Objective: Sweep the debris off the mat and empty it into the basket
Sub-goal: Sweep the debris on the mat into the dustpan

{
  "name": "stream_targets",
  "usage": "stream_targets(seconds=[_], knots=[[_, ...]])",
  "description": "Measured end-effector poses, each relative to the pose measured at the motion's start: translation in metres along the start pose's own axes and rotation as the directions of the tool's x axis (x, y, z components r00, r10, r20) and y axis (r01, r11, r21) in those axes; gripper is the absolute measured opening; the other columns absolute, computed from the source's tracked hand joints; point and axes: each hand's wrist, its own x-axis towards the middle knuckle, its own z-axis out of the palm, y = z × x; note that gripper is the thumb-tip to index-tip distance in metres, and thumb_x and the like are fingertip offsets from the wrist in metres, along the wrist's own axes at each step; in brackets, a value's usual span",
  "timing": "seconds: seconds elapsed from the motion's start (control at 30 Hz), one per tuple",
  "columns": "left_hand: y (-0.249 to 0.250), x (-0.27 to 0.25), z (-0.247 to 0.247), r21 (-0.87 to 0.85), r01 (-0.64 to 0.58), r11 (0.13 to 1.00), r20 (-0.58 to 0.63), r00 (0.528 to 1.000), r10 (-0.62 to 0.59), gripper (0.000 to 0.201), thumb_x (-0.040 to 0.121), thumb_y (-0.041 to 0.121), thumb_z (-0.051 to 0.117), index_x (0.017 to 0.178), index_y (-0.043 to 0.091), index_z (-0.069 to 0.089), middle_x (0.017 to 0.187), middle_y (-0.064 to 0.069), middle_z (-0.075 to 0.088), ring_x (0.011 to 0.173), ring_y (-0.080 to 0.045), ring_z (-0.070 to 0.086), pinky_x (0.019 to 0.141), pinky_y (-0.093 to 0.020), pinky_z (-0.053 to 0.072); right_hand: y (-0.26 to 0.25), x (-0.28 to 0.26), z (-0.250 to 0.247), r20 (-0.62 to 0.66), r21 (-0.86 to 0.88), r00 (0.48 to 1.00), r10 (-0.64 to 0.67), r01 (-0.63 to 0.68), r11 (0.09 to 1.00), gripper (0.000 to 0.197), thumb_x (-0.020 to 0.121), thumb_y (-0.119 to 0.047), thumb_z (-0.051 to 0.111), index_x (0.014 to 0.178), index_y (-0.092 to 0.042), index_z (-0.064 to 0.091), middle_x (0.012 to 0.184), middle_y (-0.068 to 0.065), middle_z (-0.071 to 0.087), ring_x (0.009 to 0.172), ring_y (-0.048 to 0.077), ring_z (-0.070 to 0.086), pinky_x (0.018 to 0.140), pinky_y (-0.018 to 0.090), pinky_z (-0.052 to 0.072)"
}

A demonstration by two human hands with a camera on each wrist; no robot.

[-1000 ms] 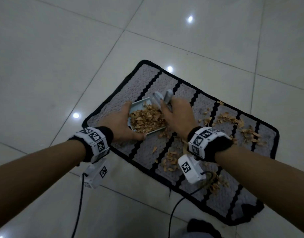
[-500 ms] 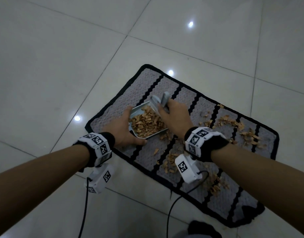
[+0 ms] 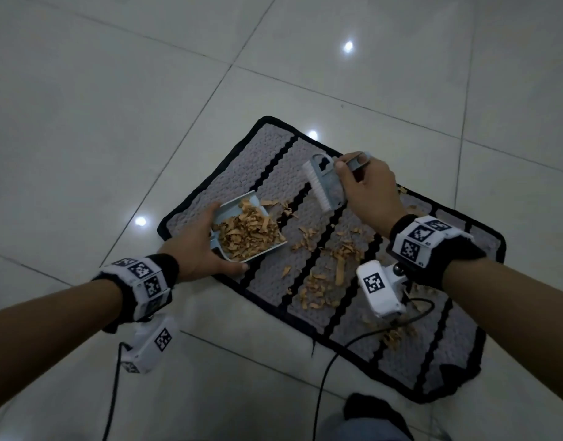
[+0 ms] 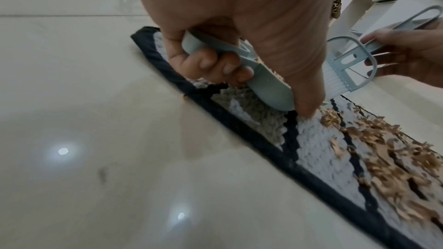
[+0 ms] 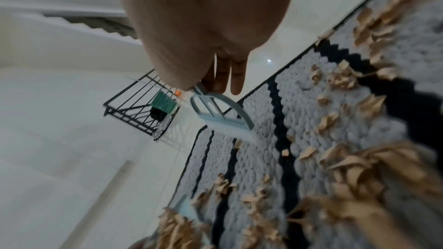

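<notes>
Floor: glossy pale tiles [image 3: 114, 122].
On floor: grey, black-striped mat [image 3: 267, 154]; black wire basket [image 5: 134, 113].

Nubby woven mat [image 3: 267, 167], glossy tiles [image 3: 98, 106]

1. No readable words, brands or numbers show in any view.
2. The wrist bands [image 3: 139, 275] carry only black-and-white square code markers, not legible text, near the mat [image 3: 273, 160].
</notes>
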Motion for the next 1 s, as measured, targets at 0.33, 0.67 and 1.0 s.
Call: stream_targets(seconds=[0.33,0.67,1.0], knots=[[-0.009,-0.052,0.010,0.119,0.091,0.989,0.029,0.995,-0.095,0.130,0.055,0.063,0.084,0.151,0.032,0.001,0.131,-0.001,0.060,0.107,-0.025,0.063,0.087,-0.029,0.049,-0.007,-0.013,0.011,0.172,-0.230,0.945,-0.278,0.313,0.922,0.022,0.095,-0.019,0.061,0.113,-0.012,0.071,0.097,0.013,0.072,0.087,0.029,0.061,0.078,0.039,0.051],[-0.002,-0.076,0.055,0.015,0.127,0.992,0.013,0.992,-0.127,0.135,0.059,0.066,0.080,0.151,0.033,-0.013,0.139,0.003,0.054,0.112,-0.025,0.061,0.088,-0.028,0.049,-0.029,-0.004,0.037,0.518,-0.177,0.784,-0.342,0.489,0.854,0.025,0.086,0.001,0.065,0.107,-0.009,0.074,0.104,0.014,0.074,0.092,0.030,0.068,0.082,0.029,0.051],[-0.009,-0.084,0.062,0.084,0.114,0.990,0.037,0.992,-0.117,0.135,0.057,0.069,0.079,0.149,0.036,-0.015,0.134,-0.002,0.059,0.105,-0.026,0.064,0.088,-0.035,0.053,-0.004,-0.040,-0.033,0.496,-0.159,0.799,-0.341,0.469,0.869,0.032,0.082,0.010,0.064,0.103,-0.010,0.076,0.098,0.011,0.075,0.081,0.026,0.069,0.071,0.042,0.059]])
